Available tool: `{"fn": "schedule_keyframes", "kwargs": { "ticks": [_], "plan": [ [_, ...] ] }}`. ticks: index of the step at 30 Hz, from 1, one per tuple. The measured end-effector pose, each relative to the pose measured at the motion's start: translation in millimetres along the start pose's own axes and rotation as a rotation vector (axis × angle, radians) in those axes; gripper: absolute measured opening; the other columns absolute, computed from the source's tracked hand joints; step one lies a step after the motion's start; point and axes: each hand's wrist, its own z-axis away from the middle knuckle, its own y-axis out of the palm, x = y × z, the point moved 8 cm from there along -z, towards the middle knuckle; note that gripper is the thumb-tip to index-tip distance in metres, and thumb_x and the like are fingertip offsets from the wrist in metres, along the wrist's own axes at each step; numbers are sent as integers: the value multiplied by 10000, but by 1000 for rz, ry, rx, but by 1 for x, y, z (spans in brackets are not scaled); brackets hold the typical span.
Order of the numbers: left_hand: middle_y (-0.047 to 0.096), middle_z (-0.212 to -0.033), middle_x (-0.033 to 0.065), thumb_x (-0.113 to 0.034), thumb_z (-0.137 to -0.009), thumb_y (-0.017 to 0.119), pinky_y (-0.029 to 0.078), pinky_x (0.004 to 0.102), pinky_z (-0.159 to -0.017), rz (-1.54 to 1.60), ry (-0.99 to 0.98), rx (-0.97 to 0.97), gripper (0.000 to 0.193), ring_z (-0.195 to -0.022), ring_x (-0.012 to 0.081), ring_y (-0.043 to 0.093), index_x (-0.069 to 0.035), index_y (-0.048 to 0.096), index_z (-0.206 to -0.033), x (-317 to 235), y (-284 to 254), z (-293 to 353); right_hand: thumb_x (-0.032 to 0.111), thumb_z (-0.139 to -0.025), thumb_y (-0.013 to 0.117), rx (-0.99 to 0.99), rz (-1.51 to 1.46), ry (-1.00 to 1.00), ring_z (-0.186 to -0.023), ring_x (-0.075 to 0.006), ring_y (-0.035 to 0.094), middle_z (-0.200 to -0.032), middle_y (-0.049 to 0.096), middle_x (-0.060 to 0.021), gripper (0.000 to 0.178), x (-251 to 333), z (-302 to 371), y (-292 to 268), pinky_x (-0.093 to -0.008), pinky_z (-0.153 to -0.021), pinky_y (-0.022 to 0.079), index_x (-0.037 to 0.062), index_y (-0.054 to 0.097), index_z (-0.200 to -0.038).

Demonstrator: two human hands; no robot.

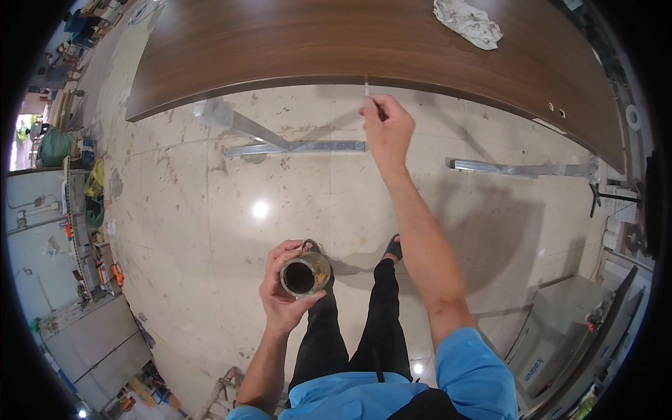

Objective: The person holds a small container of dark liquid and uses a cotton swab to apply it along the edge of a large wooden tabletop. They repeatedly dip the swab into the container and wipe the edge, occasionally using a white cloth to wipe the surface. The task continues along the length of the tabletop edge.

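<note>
**Slim pale stick point(366, 89) at the front edge of a dark-brown wood-grain panel point(294, 43)**

Nearest, the left hand point(276, 288) is wrapped round a worn grey cylindrical cup point(321, 270) with yellowish stains on its wall. The cup sits low in front of the black trousers point(318, 343), its mouth facing up toward the camera (the inside is too dark to tell what it contains, if anything).

Farther out, the right hand point(389, 129) reaches over the pale tiled floor point(189, 224), thumb and fingers pinched on the stick. Its brown tip points away from the person and lies at the panel's near edge; whether it touches, I cannot tell.

The step in hand looks like work along that edge with the tip, the cup probably serving as its supply. The next move seems to call for a light, steady pinch on the stick and a level grip on the cup.

Low beneath the panel run silver metal bars point(308, 147), one on either side of the reaching arm. On the panel lie a crumpled white cloth point(467, 24) and, toward the right end, small pale-rimmed round holes point(551, 107).

Counted: one cup, one stick, one panel, one cloth, two floor-level bars, two holes.
</note>
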Motion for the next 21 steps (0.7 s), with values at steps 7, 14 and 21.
{"fn": "schedule_keyframes", "kwargs": {
  "ticks": [7, 14, 21],
  "plan": [
    [531, -1422, 162, -279, -683, 986, 497, 363, -1044, -23, 57, -36, 812, -1260, 235, 561, -34, 606, -1357, -5, -21, -2, 112, -998, 649, -237, 36, 7, -594, -54, 567, -772, 729, -32, 124, -10, -18, -92, -244, -546, 452, 30, 737, -966],
    [535, -1428, 166, -331, -683, 980, 503, 365, -1044, -63, 23, -67, 814, -1264, 233, 562, -31, 616, -1345, -1, -26, -1, 104, -996, 647, -59, 28, 24, -612, -60, 580, -774, 720, -36, 111, 9, -11, -45, -243, -566, 465, 28, 728, -993],
    [518, -1425, 182, -290, -700, 971, 485, 416, -1081, -66, 28, -52, 791, -1304, 277, 538, -27, 609, -1352, -10, -18, -2, 105, -992, 670, -74, 46, 21, -602, -61, 592, -763, 727, -52, 118, -2, -7, -44, -231, -549, 476, -3, 717, -1008]
  ]
}}
